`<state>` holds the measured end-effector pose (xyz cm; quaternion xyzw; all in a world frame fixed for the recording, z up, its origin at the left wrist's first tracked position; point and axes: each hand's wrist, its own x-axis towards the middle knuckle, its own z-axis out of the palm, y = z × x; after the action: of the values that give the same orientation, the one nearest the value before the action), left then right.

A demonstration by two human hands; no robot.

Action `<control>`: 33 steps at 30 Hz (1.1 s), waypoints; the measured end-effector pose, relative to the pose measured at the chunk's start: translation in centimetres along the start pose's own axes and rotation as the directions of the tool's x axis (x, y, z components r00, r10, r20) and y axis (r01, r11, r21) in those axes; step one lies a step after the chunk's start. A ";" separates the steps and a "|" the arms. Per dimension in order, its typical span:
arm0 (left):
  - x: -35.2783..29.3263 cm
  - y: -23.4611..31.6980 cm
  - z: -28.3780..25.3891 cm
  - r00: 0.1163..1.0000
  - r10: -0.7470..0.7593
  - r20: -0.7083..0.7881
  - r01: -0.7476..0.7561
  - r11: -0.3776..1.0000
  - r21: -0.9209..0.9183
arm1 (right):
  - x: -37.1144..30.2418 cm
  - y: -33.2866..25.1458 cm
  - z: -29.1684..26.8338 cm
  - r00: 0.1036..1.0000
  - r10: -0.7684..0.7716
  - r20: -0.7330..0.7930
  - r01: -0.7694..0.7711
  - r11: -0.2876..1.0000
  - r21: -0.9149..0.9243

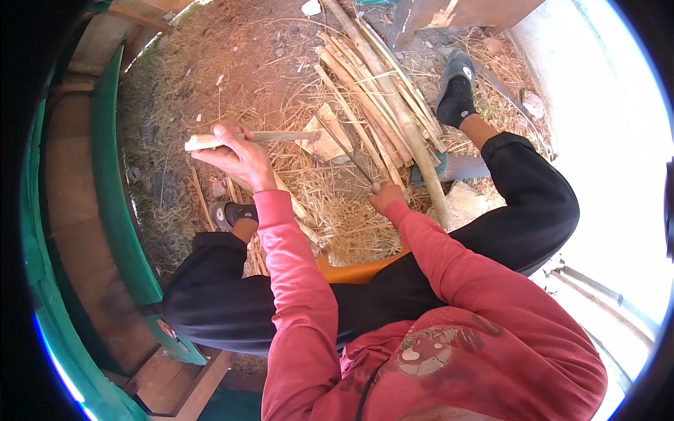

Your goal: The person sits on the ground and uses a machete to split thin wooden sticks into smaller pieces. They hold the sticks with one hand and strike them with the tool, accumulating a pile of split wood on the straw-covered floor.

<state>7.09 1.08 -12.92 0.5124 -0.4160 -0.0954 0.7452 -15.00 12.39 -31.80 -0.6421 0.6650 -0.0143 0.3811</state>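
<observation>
My left hand is closed around a pale split stick, which lies crosswise with its thick end sticking out on the left. The stick's thinner right end reaches over a flat, light wooden block on the ground. In my right hand is a long, narrow, dark knife, seen nearly edge-on and slanting up to the left. Its tip is above the block, close to the stick's right end; whether they touch I cannot tell. My fingers cover the knife's handle.
A bundle of split sticks and a thick pole lie beyond my right hand. Straw covers the ground between my feet. Green-edged boards stand at left, a white wall at right. An orange seat shows beneath me.
</observation>
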 end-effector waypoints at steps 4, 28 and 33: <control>-0.5 0.3 -0.3 0.999 -0.022 -0.031 0.023 1.000 0.018 | -1.1 -3.5 -2.5 0.998 0.045 -0.032 -0.031 0.937 0.347; 0.2 1.7 -0.8 0.996 -0.069 -0.064 0.053 0.973 -0.223 | -1.1 -1.7 -1.1 0.996 0.051 -0.070 -0.048 0.998 0.045; 1.4 0.5 -1.5 0.982 -0.128 -0.142 0.106 0.983 -0.152 | -1.1 -4.1 -4.1 0.991 0.048 -0.123 0.014 0.888 0.459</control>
<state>8.95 1.56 -11.97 0.4866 -0.3193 -0.1298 0.8028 -13.80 10.68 -26.23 -0.5257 0.6721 -0.2096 0.4775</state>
